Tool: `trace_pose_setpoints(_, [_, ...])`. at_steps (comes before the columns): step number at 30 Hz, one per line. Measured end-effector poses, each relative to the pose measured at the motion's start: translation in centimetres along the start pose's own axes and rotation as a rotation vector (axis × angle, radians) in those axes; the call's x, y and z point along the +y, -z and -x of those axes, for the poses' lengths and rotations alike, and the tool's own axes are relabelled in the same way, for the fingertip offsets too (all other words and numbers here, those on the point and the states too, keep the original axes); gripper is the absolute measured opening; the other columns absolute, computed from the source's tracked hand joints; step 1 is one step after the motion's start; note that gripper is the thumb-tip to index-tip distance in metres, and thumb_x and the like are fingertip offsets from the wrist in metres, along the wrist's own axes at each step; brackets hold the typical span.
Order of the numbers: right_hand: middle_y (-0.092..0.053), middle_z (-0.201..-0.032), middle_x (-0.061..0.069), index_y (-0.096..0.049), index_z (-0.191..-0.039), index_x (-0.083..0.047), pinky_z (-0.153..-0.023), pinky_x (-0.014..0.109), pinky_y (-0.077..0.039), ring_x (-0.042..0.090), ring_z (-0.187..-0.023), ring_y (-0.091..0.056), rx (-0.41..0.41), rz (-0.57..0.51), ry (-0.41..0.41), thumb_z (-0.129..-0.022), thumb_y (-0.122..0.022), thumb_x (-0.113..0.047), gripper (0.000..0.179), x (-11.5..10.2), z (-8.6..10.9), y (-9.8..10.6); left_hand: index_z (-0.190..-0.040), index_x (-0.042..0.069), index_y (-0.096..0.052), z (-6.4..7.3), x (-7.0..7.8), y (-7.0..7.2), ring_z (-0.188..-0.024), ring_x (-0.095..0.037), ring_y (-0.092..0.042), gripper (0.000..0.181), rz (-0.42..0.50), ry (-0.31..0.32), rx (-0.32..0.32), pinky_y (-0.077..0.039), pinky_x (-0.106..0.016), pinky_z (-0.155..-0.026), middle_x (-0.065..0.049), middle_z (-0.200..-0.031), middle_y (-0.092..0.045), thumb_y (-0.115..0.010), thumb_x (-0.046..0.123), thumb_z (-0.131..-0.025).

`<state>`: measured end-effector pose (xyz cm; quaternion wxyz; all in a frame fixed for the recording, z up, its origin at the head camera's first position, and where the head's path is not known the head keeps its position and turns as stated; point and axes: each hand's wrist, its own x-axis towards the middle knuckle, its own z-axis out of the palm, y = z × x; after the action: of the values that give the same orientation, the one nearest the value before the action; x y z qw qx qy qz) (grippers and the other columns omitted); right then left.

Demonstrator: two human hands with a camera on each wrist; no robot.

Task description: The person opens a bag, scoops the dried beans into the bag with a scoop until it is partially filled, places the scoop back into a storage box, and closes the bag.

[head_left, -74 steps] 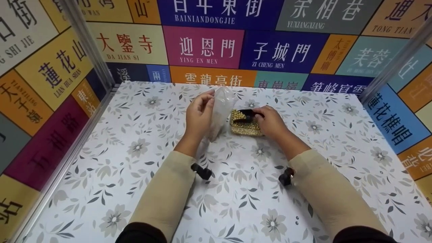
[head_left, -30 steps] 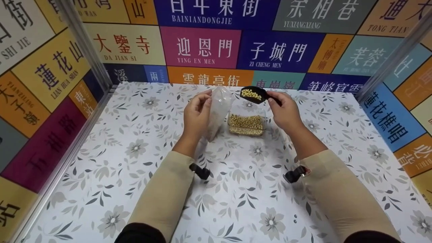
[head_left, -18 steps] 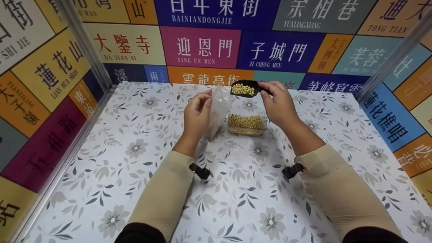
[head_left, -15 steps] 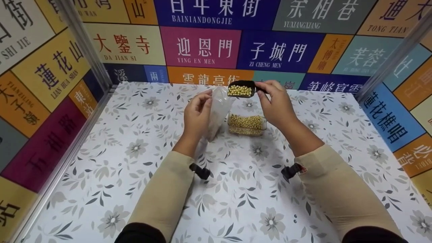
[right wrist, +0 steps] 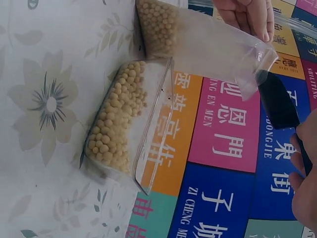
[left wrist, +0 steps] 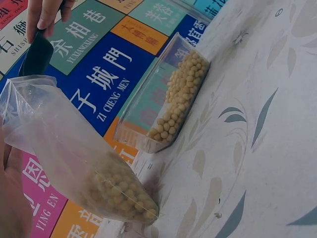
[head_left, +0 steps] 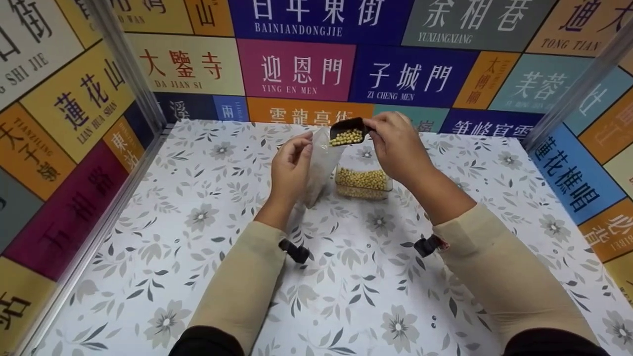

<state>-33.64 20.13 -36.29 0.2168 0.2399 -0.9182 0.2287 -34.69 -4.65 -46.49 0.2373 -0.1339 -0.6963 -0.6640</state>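
My left hand (head_left: 291, 163) holds a clear plastic bag (head_left: 321, 165) upright by its upper edge. Soybean-like yellow beans (left wrist: 119, 191) fill the bottom of the bag in the left wrist view. With curled fingers, my right hand (head_left: 398, 146) grips the handle of a black scoop (head_left: 347, 129), whose tip is at the bag's mouth. A load of beans (head_left: 348, 137) lies in the scoop. Just right of the bag, a clear rectangular container (head_left: 364, 194) stands on the table, partly filled with the same beans (right wrist: 116, 119).
The table has a white floral cover (head_left: 341, 291). Panels with coloured street-name signs (head_left: 296, 69) rise behind it and on both sides. Small black cameras (head_left: 295, 251) are strapped to both wrists.
The right hand dipped the scoop into the container, lifted it out with beans, and moved it left to the bag's mouth. The left hand and bag have stayed nearly still.
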Motion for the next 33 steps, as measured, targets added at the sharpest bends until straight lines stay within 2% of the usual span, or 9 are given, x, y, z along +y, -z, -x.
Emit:
trace_pose_setpoints(5, [-0.068,-0.136,0.015,-0.069,-0.142,-0.007,-0.121,0.056,-0.042,0.038,-0.134,-0.058,0.026,0.02,0.038,-0.111,-0.057,-0.014,0.034,0.1,0.1,0.2,-0.114,0.009,-0.071,0.1,-0.1,0.0,-0.135,-0.008,-0.064,0.017,-0.01,0.012,0.001,-0.055,-0.026,-0.113,0.002,-0.141,-0.071,-0.063,0.023,-0.11])
trace_pose_setpoints(12, [-0.07,-0.132,0.015,-0.07,-0.14,-0.007,-0.118,0.056,-0.044,0.038,-0.131,-0.06,0.042,0.01,0.032,-0.11,-0.059,-0.013,0.033,0.5,0.6,0.4,-0.113,0.01,-0.071,0.0,-0.2,0.0,-0.136,-0.01,-0.063,0.014,0.003,0.019,0.003,-0.054,-0.025,-0.115,0.002,-0.141,-0.071,-0.063,0.021,-0.109])
trace_pose_setpoints(20, [-0.068,-0.136,0.016,-0.068,-0.143,-0.007,-0.12,0.057,-0.042,0.041,-0.136,-0.056,0.016,-0.017,-0.045,-0.111,-0.058,-0.014,0.034,1.7,1.5,0.7,-0.115,-0.002,-0.07,0.1,0.1,-0.2,-0.131,-0.019,-0.066,0.016,0.007,0.01,0.025,-0.057,-0.03,-0.109,-0.008,-0.14,-0.071,-0.062,0.011,-0.108])
trace_pose_setpoints(27, [-0.066,-0.136,0.016,-0.068,-0.143,-0.008,-0.116,0.058,-0.044,0.039,-0.134,-0.055,-0.003,-0.063,-0.164,-0.111,-0.057,-0.014,0.035,4.0,3.1,0.7,-0.114,-0.007,-0.067,0.5,2.2,-0.3,-0.133,-0.025,-0.065,0.017,0.017,0.016,0.028,-0.056,-0.03,-0.111,-0.016,-0.141,-0.07,-0.06,0.007,-0.108])
trace_pose_setpoints(30, [-0.065,-0.137,0.016,-0.068,-0.143,-0.008,-0.114,0.059,-0.044,0.04,-0.134,-0.055,-0.034,-0.074,-0.192,-0.111,-0.056,-0.015,0.034,4.6,3.8,0.5,-0.113,-0.007,-0.067,0.4,1.9,-0.3,-0.133,-0.026,-0.065,0.016,0.025,0.015,0.034,-0.056,-0.031,-0.111,-0.017,-0.14,-0.07,-0.061,0.007,-0.108])
trace_pose_setpoints(33, [-0.065,-0.136,0.016,-0.068,-0.143,-0.008,-0.113,0.06,-0.044,0.04,-0.132,-0.056,-0.068,-0.078,-0.211,-0.112,-0.055,-0.016,0.034,5.1,4.3,0.4,-0.113,-0.005,-0.068,0.1,0.9,-0.4,-0.133,-0.023,-0.066,0.015,0.031,0.009,0.039,-0.057,-0.031,-0.11,-0.014,-0.139,-0.071,-0.062,0.008,-0.108])
